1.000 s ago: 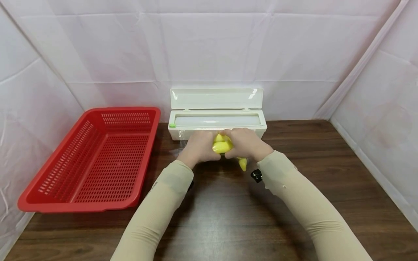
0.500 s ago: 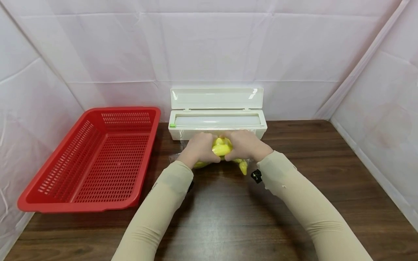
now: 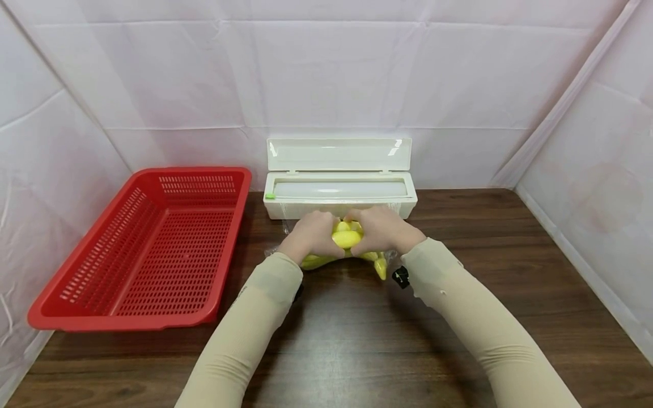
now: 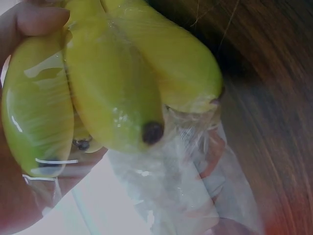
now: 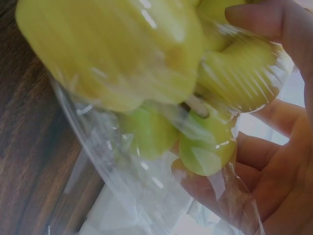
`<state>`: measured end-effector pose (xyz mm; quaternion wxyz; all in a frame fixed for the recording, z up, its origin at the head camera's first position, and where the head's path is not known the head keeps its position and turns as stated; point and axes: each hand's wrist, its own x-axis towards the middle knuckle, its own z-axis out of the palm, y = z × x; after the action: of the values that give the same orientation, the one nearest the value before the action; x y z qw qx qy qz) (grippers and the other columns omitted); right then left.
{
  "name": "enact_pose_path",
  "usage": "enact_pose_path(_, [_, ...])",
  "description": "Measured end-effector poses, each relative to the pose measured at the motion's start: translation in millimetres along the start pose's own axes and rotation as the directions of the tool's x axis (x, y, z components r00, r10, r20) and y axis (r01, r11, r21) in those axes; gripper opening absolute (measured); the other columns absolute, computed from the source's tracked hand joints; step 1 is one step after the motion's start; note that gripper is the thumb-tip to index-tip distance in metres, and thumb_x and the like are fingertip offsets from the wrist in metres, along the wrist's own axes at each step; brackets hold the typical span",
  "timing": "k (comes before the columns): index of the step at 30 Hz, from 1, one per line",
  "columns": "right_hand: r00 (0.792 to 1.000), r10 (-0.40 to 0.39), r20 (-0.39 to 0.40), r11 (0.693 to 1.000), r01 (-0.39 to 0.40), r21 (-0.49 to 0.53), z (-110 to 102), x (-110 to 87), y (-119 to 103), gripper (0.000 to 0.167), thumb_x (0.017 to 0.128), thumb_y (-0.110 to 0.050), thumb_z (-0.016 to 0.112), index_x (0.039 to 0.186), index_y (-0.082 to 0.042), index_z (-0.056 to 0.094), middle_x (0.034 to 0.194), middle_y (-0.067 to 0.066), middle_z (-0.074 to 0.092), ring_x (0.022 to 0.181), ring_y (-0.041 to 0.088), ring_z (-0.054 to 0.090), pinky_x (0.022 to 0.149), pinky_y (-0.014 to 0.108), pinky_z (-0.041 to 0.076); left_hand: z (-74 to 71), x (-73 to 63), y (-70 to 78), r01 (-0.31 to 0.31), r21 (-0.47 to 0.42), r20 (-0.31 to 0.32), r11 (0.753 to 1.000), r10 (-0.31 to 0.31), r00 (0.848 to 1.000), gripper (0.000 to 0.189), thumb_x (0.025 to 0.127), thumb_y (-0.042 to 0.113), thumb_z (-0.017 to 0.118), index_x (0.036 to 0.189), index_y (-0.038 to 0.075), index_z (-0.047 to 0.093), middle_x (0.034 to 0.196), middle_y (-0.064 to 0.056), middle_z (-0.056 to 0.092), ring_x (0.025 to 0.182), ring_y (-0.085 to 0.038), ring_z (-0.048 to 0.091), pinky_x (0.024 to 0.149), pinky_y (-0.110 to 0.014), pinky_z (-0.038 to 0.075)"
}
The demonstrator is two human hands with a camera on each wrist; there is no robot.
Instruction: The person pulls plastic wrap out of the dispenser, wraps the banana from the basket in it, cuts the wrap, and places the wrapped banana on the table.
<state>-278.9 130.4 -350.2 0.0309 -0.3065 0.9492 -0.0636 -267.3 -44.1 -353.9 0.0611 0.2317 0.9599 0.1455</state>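
Observation:
A bunch of yellow bananas (image 3: 347, 238) lies between both hands in front of the white cling film dispenser (image 3: 278, 211). My left hand (image 3: 312, 233) grips its left side, and the left thumb (image 4: 44, 20) presses on a banana from above. On the other side, my right hand (image 3: 381, 229) holds the bunch with thumb over it and fingers spread behind. Clear cling film (image 4: 156, 196) covers the bananas tightly in places and hangs in loose wrinkles past their dark tips. More crumpled film (image 5: 142, 191) shows in the right wrist view. In the head view, both hands hide much of the bunch.
The dispenser's lid (image 3: 339, 154) stands raised against the white cloth backdrop (image 3: 326, 73), with a green slider (image 3: 270, 196) at its left end. A red plastic basket (image 3: 122, 323) sits on the left of the dark wooden table (image 3: 336, 351).
Both hands have come slightly toward the person with the bananas, away from the dispenser. More of the bunch shows below the hands now. The basket and dispenser have stayed put.

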Motion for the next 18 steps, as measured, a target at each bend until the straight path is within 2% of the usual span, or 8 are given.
enact_pose_path(6, [1.000, -0.002, 0.023, 1.000, 0.002, 0.024, 1.2, -0.7, 1.0, 0.061, 0.065, -0.037, 0.071, 0.121, -0.015, 0.059, 0.077, -0.004, 0.059, 0.064, 0.015, 0.046, 0.059, 0.028, 0.038, 1.6, -0.1, -0.3, 0.006, -0.027, 0.014, 1.000, -0.005, 1.000, 0.028, 0.066, 0.033, 0.075, 0.077, 0.014, 0.057, 0.073, 0.001, 0.054, 0.064, -0.015, 0.047, 0.053, -0.025, 0.037])
enact_pose_path(11, [0.998, -0.004, 0.064, 0.998, 0.000, 0.060, -1.1, -1.5, 0.6, 0.060, 0.068, -0.037, 0.071, 0.123, -0.015, 0.058, 0.079, -0.003, 0.058, 0.063, 0.015, 0.044, 0.060, 0.028, 0.037, -1.2, -1.2, -0.2, 0.024, -0.089, 0.057, 0.996, -0.019, 0.998, 0.026, 0.066, 0.030, 0.074, 0.077, 0.013, 0.058, 0.073, 0.001, 0.053, 0.062, -0.014, 0.047, 0.053, -0.025, 0.038])
enact_pose_path(18, [0.995, -0.008, 0.098, 0.996, -0.001, 0.089, -1.9, -1.2, 1.8, 0.060, 0.069, -0.037, 0.069, 0.124, -0.015, 0.058, 0.073, -0.002, 0.054, 0.058, 0.013, 0.039, 0.055, 0.027, 0.035, -4.2, -2.2, -1.7, 0.031, -0.135, 0.108, 0.990, -0.017, 0.994, 0.022, 0.067, 0.028, 0.073, 0.076, 0.013, 0.059, 0.070, 0.001, 0.052, 0.060, -0.012, 0.046, 0.053, -0.024, 0.039])
